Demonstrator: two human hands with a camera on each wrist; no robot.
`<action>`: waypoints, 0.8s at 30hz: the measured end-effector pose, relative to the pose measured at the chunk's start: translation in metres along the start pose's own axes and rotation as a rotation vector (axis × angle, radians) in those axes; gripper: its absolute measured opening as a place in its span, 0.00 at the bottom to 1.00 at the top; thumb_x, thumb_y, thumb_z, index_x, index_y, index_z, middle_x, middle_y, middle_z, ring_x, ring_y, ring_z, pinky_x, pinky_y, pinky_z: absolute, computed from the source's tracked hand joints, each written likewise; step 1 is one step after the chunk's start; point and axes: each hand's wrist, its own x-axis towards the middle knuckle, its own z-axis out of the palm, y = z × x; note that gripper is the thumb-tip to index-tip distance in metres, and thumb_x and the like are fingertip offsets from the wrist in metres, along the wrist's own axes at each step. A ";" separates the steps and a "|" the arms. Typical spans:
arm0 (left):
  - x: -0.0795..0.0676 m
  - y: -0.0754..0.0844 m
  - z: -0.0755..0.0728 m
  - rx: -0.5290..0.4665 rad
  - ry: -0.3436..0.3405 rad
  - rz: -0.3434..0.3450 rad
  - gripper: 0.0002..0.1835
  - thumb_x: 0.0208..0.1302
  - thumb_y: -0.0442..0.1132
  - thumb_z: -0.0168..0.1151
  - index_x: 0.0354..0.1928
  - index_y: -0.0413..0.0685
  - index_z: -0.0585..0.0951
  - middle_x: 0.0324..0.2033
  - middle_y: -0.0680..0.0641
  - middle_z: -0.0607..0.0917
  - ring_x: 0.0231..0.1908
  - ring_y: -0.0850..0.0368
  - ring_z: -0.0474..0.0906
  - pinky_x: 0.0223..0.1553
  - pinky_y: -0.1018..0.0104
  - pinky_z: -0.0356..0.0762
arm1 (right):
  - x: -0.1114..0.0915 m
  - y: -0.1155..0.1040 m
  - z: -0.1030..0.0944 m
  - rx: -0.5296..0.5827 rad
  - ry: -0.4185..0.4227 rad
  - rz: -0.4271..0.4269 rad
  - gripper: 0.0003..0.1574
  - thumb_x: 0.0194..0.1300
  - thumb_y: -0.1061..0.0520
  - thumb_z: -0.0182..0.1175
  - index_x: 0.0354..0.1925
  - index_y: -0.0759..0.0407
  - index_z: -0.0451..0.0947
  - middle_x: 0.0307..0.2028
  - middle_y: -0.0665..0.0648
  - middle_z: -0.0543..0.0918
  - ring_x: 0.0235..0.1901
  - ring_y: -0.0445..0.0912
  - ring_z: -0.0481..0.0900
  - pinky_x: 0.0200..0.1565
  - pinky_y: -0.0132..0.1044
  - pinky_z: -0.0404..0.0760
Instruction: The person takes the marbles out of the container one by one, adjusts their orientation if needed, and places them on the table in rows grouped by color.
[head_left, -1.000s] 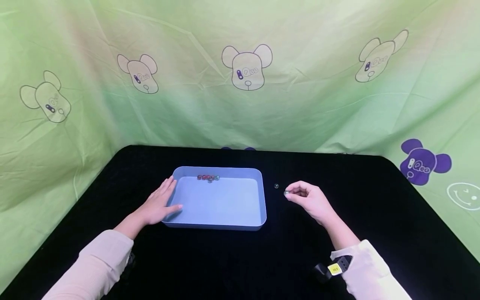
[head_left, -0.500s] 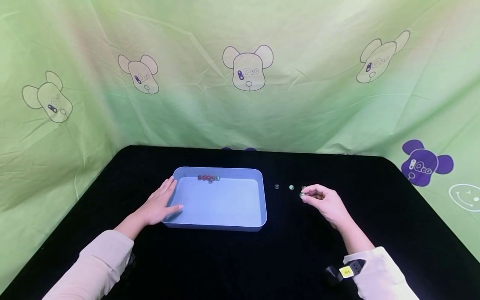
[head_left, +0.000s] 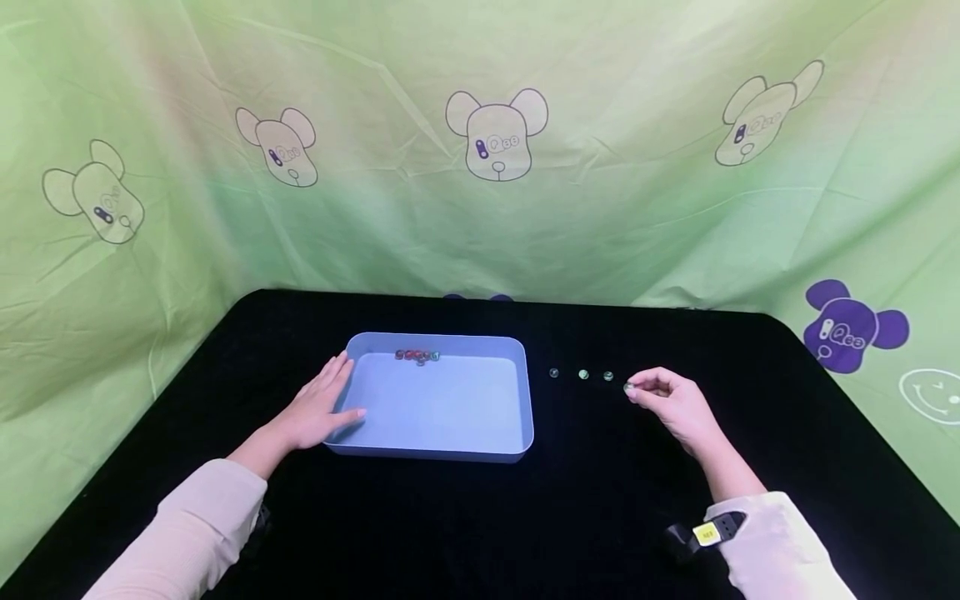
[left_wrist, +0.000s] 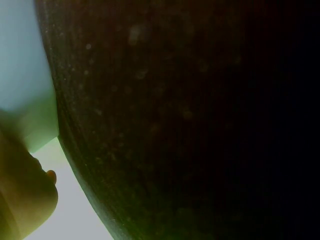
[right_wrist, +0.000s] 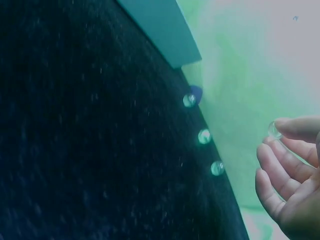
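My right hand (head_left: 678, 408) pinches a clear glass marble (right_wrist: 274, 130) between thumb and fingertips, over the black cloth to the right of the tray. Three glass marbles lie spaced in a row left of that hand: one dark (head_left: 553, 373), one pale green (head_left: 583, 375) and one greenish (head_left: 608, 377). With fingers spread, my left hand (head_left: 313, 410) rests on the left rim of a blue rectangular tray (head_left: 435, 455). Inside the tray, several red and clear marbles (head_left: 417, 356) sit clustered along the back wall. The left wrist view is mostly dark, with part of the hand (left_wrist: 27, 195) at lower left.
A black cloth (head_left: 480, 525) covers the table. Behind and at both sides hangs a green curtain (head_left: 360, 217) with bear-head prints. A black strap with a yellow label (head_left: 707, 533) is on the right sleeve.
My right hand has moved rightward. A pale green marble and then a greenish one have come to lie in the row, and another marble is now pinched. The left hand stays put.
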 end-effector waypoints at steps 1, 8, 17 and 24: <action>0.000 0.000 0.000 -0.001 -0.002 -0.001 0.43 0.57 0.56 0.50 0.65 0.36 0.46 0.65 0.40 0.41 0.63 0.44 0.35 0.56 0.45 0.42 | 0.001 0.002 -0.001 0.004 -0.001 0.005 0.16 0.52 0.62 0.60 0.35 0.75 0.71 0.23 0.45 0.77 0.24 0.36 0.75 0.29 0.26 0.73; 0.000 -0.001 0.000 0.000 -0.003 -0.001 0.44 0.57 0.57 0.50 0.64 0.36 0.46 0.65 0.40 0.41 0.63 0.44 0.35 0.56 0.45 0.42 | 0.008 0.013 -0.007 0.020 0.009 0.007 0.12 0.52 0.64 0.59 0.33 0.75 0.71 0.23 0.47 0.78 0.23 0.35 0.75 0.27 0.27 0.73; 0.000 -0.002 0.001 0.001 -0.007 -0.011 0.44 0.57 0.57 0.50 0.65 0.37 0.45 0.65 0.41 0.40 0.63 0.44 0.35 0.56 0.45 0.41 | 0.021 0.032 -0.012 -0.047 0.023 0.006 0.12 0.53 0.62 0.59 0.33 0.71 0.72 0.21 0.45 0.78 0.22 0.33 0.74 0.25 0.28 0.72; -0.001 0.000 -0.001 -0.008 -0.009 -0.007 0.44 0.57 0.56 0.50 0.65 0.36 0.45 0.65 0.40 0.41 0.63 0.44 0.35 0.56 0.45 0.41 | 0.026 0.035 -0.016 -0.112 0.024 0.024 0.10 0.52 0.64 0.59 0.33 0.70 0.73 0.21 0.44 0.77 0.21 0.31 0.73 0.25 0.27 0.72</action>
